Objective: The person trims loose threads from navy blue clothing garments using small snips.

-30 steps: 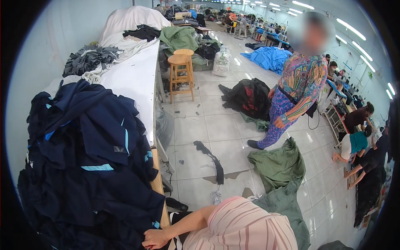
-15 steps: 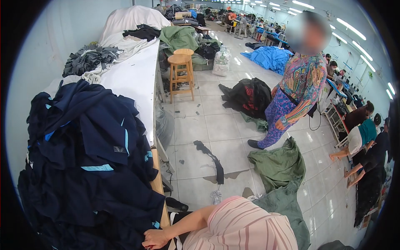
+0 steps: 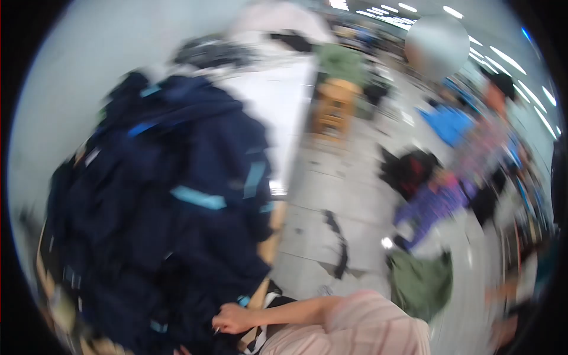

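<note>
My right hand [image 3: 232, 320] is at the bottom centre, its fingers curled together beside the front of a big heap of navy garments [image 3: 195, 154]. A small glint shows at its fingers, but what they hold is too blurred to make out. At the bottom edge only a sliver of my left hand [image 3: 182, 351] shows, close to the same navy cloth. Light-blue strips [image 3: 199, 198] stand out on the heap. My pink striped sleeve [image 3: 373, 322] fills the lower right.
Beyond the heap lies a white tabletop [image 3: 278, 106]. A wooden stool [image 3: 335, 112] stands beside it. On the floor are green cloth [image 3: 421, 281], a dark strip [image 3: 337, 242], a black bundle [image 3: 414, 171] and blue cloth [image 3: 447, 123]. A person [image 3: 435, 204] in patterned clothes stands at right.
The view has swung and blurred, so the heap, table and stool sit further right. My right hand appears higher, and a bit of my left hand has come into view.
</note>
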Available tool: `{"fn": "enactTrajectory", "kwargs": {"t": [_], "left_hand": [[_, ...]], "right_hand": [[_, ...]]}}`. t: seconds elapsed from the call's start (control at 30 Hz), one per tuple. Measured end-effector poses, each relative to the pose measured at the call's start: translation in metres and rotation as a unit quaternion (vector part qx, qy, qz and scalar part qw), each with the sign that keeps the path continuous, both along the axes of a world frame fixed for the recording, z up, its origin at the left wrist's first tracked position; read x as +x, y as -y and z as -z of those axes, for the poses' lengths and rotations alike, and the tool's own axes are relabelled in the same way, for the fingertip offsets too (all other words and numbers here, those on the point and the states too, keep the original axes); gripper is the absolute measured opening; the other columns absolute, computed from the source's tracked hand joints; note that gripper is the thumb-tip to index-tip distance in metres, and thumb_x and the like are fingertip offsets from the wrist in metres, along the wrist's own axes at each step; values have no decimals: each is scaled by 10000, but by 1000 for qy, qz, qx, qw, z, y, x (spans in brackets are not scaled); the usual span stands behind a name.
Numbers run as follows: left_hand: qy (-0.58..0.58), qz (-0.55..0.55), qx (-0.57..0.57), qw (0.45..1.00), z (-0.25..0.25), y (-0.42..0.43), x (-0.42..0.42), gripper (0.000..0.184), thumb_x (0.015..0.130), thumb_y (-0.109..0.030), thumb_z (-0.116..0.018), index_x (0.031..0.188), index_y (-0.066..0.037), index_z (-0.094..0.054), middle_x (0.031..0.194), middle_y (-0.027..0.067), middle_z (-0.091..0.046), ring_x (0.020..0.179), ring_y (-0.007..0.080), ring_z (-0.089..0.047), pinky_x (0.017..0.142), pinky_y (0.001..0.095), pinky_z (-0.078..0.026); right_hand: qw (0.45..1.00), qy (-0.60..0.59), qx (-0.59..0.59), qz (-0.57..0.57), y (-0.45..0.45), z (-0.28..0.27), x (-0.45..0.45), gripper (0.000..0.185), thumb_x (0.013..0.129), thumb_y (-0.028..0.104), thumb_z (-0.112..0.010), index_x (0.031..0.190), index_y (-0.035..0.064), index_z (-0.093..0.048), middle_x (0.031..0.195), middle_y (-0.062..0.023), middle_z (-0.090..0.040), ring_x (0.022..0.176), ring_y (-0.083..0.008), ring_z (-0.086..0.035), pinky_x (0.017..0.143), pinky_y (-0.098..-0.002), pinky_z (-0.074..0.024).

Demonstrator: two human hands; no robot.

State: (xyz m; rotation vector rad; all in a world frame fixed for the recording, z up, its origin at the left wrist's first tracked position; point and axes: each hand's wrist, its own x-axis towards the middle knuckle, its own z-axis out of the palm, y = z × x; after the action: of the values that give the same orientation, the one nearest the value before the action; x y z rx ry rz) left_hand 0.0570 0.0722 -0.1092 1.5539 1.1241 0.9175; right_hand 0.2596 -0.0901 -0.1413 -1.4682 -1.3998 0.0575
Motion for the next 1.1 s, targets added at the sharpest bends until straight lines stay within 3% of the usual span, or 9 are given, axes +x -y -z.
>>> {"fn": "enactTrajectory", "kwargs": {"t": [0.03, 0.07, 0.1, 0.13, 0.23, 0.43, 0.53, 0.67, 1.1], "left_hand": [[167, 65, 38, 983, 39, -19, -13, 316, 882, -57, -629, 1161, 80, -572, 1132, 187, -547, 1109, 232, -515, 1047, 377, -430], [366, -83, -202, 904, -34, 27, 11, 260, 856, -11, -648, 1074, 121, -597, 1042, 193, -613, 957, 227, -595, 964, 363, -493], [-23, -77, 48, 996, -69, 53, 22, 155, 866, -7, -634, 960, 116, -639, 901, 165, -639, 803, 188, -606, 872, 341, -532], [-237, -90, 76, 964, -100, 62, 27, 152, 867, -50, -654, 922, 90, -667, 763, 113, -633, 684, 150, -570, 797, 327, -539], [187, -216, -56, 957, -83, 65, 24, 167, 769, -73, -694, 886, 40, -654, 807, 10, -631, 697, 95, -559, 676, 275, -469], [-23, -288, 6, 957, -3, 66, -6, 193, 797, -46, -693, 967, 12, -621, 876, 45, -649, 775, 103, -621, 646, 259, -500], [-133, -321, 177, 921, 3, 64, 2, 205, 772, -130, -694, 925, -5, -638, 868, 122, -662, 801, 257, -650, 725, 345, -507], [-152, -355, 164, 908, -3, 67, 23, 238, 787, -210, -660, 921, -14, -643, 856, 174, -661, 775, 365, -633, 699, 400, -509], [-113, -356, 180, 910, 0, 72, 24, 233, 786, -185, -664, 946, -17, -641, 876, 161, -670, 792, 358, -645, 714, 402, -516]], "right_hand": [[999, 35, 3, 22, 1, -4, 1, 134, 750, 189, -650, 864, 142, -596, 671, -24, -612, 612, -259, -583, 620, -386, -435], [998, 28, -28, 52, 1, -8, -1, 108, 736, 193, -680, 823, 157, -627, 650, -11, -621, 591, -241, -594, 599, -387, -443], [998, -19, -30, 42, 1, -22, -3, 69, 735, 169, -700, 775, 169, -644, 632, -6, -629, 564, -227, -599, 589, -383, -445], [999, -21, -8, 38, -1, -32, -2, 55, 753, 139, -698, 767, 159, -649, 611, -11, -625, 518, -221, -587, 578, -375, -441], [998, -45, 41, -36, -6, -50, -5, 65, 804, 61, -638, 740, 63, -645, 568, -47, -570, 440, -175, -506, 448, -301, -357], [963, -137, 38, -228, -58, -63, -41, 135, 873, 65, -575, 762, 13, -632, 573, -46, -539, 431, -124, -410, 436, -277, -295], [959, -98, 36, -263, -76, -44, -44, 116, 860, 68, -578, 764, 16, -618, 541, -56, -496, 427, -177, -447, 435, -296, -321], [959, -37, 15, -280, -76, -29, -35, 76, 814, 61, -576, 747, 31, -597, 567, -68, -532, 441, -234, -504, 447, -311, -371], [949, 34, 15, -312, -76, -29, -33, 45, 770, 77, -597, 729, 59, -601, 602, -68, -576, 460, -263, -514, 465, -335, -380]]}}
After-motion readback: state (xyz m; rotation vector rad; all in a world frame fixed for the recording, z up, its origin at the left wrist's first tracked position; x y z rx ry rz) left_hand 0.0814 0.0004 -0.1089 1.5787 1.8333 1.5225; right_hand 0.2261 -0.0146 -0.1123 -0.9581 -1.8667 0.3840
